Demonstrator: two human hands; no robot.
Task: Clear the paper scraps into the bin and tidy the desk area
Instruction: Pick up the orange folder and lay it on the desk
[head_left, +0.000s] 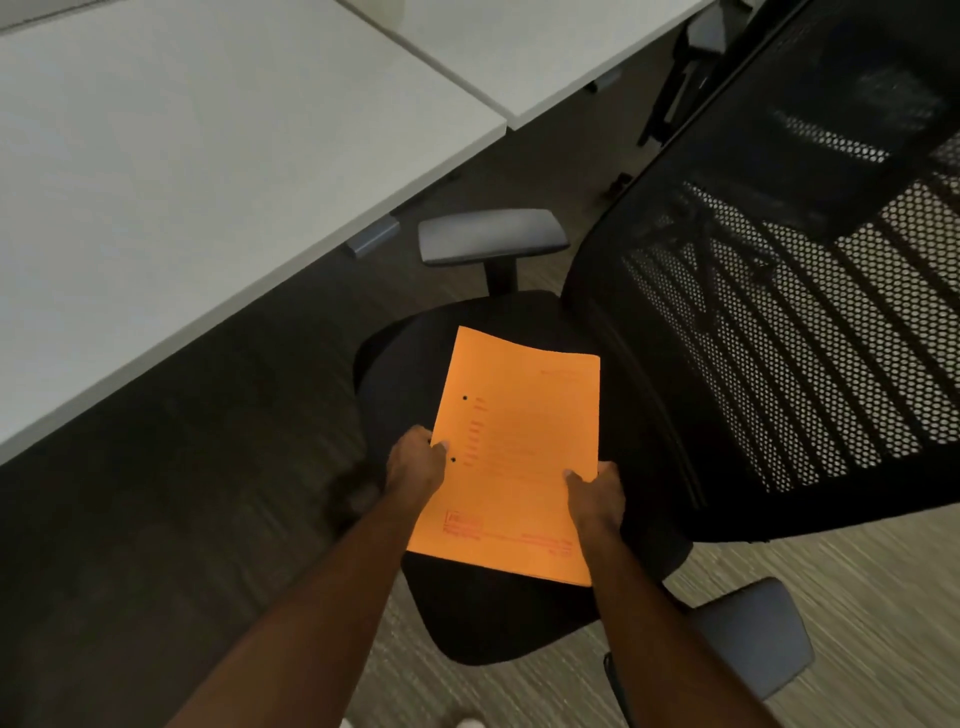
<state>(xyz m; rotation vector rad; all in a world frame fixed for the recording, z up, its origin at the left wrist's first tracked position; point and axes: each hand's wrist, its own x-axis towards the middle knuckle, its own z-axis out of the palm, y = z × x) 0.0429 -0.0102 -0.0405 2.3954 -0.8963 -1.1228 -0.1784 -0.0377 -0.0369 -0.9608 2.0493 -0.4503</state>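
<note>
An orange paper folder (514, 447) with two punch holes and red print lies flat over the black seat of an office chair (467, 623). My left hand (415, 462) grips the folder's left edge, thumb on top by the lower hole. My right hand (597, 493) grips its right edge, thumb on the cover. Whether the folder rests on the seat or is held just above it I cannot tell. No paper scraps or bin are in view.
The chair's black mesh backrest (779, 312) rises at the right, with grey armrests (491, 236) behind and in front of the seat (753, 634). White desks (182, 182) fill the upper left. Dark carpet lies under the desk edge.
</note>
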